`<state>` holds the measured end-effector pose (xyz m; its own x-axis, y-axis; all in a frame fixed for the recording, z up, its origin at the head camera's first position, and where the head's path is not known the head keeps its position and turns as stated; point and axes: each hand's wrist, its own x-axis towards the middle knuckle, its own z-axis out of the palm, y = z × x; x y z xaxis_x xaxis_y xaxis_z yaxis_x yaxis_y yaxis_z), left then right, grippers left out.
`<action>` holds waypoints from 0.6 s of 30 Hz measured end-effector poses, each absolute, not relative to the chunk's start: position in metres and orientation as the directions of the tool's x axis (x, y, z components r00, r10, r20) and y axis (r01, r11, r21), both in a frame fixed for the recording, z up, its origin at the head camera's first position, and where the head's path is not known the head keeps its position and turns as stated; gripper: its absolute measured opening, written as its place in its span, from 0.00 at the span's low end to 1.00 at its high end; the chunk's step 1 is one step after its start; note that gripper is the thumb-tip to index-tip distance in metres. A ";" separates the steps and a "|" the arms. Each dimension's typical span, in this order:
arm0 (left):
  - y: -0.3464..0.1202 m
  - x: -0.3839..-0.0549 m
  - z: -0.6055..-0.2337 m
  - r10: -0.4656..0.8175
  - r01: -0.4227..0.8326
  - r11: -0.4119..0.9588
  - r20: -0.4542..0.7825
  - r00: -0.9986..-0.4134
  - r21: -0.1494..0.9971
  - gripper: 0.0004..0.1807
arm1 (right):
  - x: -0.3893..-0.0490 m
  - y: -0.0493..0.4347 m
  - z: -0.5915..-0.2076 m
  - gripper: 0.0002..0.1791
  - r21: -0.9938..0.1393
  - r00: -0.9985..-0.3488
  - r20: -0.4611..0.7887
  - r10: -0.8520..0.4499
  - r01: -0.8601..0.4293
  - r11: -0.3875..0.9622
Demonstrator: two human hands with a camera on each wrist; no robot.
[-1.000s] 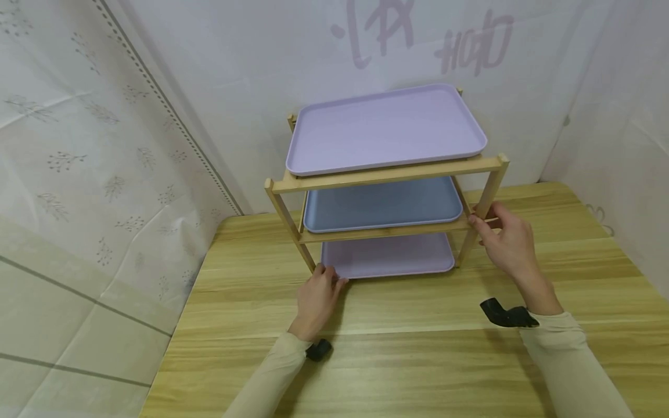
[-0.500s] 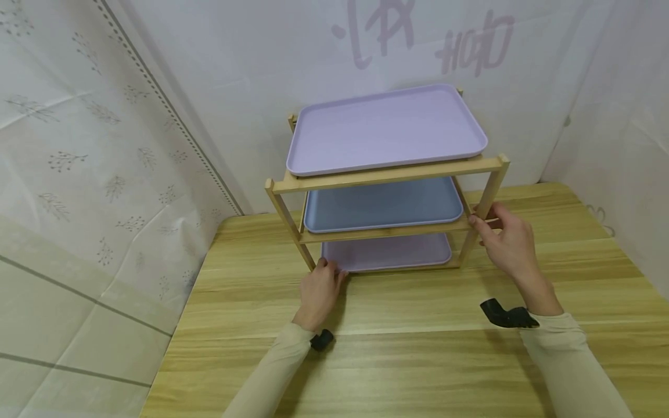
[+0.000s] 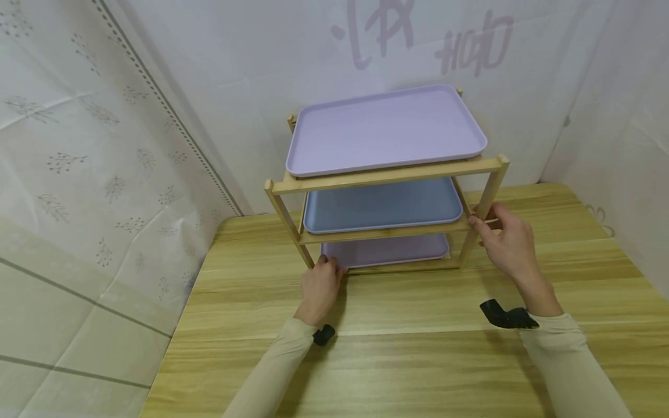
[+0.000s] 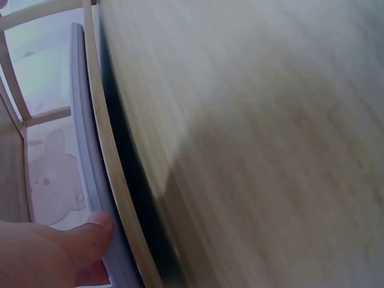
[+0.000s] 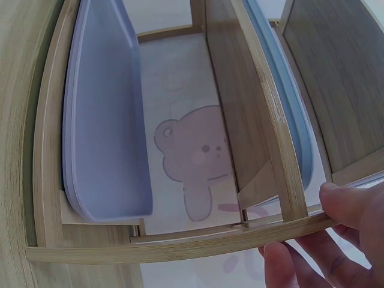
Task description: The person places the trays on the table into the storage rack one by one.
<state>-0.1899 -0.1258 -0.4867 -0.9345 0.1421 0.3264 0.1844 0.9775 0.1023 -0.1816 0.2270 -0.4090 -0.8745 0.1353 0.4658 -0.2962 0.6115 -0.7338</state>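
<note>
A three-tier wooden rack (image 3: 392,174) stands on the table with a tray on each tier. On top lies a lilac tray (image 3: 387,130), in the middle a blue tray (image 3: 381,204), and at the bottom another lilac tray (image 3: 392,249). My left hand (image 3: 320,287) grips the bottom tray at its front left corner; in the left wrist view the thumb (image 4: 96,231) lies against the tray's rim. My right hand (image 3: 507,238) holds the rack's front right post at middle-tier height, thumb in front and fingers behind. In the right wrist view that post (image 5: 180,249) runs across below the trays.
The wood-grain table (image 3: 418,360) extends in front of the rack and to both sides. A pale curtain (image 3: 235,75) hangs behind it, and a patterned cloth (image 3: 94,191) hangs at the left. Black straps or mounts (image 3: 507,314) show at both wrists.
My left hand has moved slightly away from me, and the bottom tray has slid deeper into the rack, baring the bottom front bar. The right hand has stayed on the post.
</note>
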 end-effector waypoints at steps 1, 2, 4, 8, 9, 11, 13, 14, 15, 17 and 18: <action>-0.126 -0.190 -0.487 0.142 0.184 0.978 0.329 -0.934 0.102 0.16 | -0.182 0.227 -0.409 0.12 -0.734 -0.875 0.466 0.135 -0.296 0.611; -0.125 -0.191 -0.486 0.140 0.183 0.978 0.329 -0.934 0.102 0.16 | -0.182 0.227 -0.409 0.12 -0.734 -0.874 0.466 0.136 -0.296 0.611; -0.125 -0.192 -0.486 0.137 0.180 0.978 0.328 -0.935 0.103 0.15 | -0.182 0.227 -0.409 0.12 -0.735 -0.875 0.465 0.136 -0.296 0.610; -0.126 -0.193 -0.488 0.135 0.174 0.980 0.329 -0.935 0.094 0.14 | -0.182 0.226 -0.410 0.12 -0.741 -0.880 0.455 0.137 -0.288 0.607; -0.126 -0.192 -0.488 0.134 0.174 0.980 0.330 -0.934 0.093 0.14 | -0.182 0.226 -0.410 0.12 -0.742 -0.881 0.452 0.138 -0.286 0.607; -0.127 -0.191 -0.489 0.139 0.179 0.980 0.333 -0.933 0.092 0.13 | -0.182 0.226 -0.411 0.12 -0.742 -0.882 0.451 0.140 -0.283 0.608; -0.127 -0.188 -0.489 0.147 0.191 0.977 0.336 -0.930 0.099 0.13 | -0.182 0.226 -0.412 0.13 -0.740 -0.881 0.452 0.141 -0.283 0.610; -0.128 -0.187 -0.488 0.155 0.201 0.974 0.335 -0.929 0.107 0.12 | -0.183 0.226 -0.412 0.12 -0.739 -0.879 0.455 0.141 -0.284 0.610; -0.129 -0.185 -0.488 0.165 0.217 0.968 0.334 -0.928 0.123 0.12 | -0.182 0.225 -0.413 0.13 -0.739 -0.878 0.456 0.141 -0.286 0.611; -0.132 -0.181 -0.487 0.192 0.254 0.954 0.329 -0.925 0.157 0.10 | -0.182 0.225 -0.413 0.12 -0.739 -0.878 0.458 0.140 -0.288 0.609; -0.134 -0.179 -0.486 0.208 0.277 0.943 0.322 -0.923 0.184 0.09 | -0.182 0.225 -0.413 0.12 -0.739 -0.878 0.457 0.140 -0.288 0.609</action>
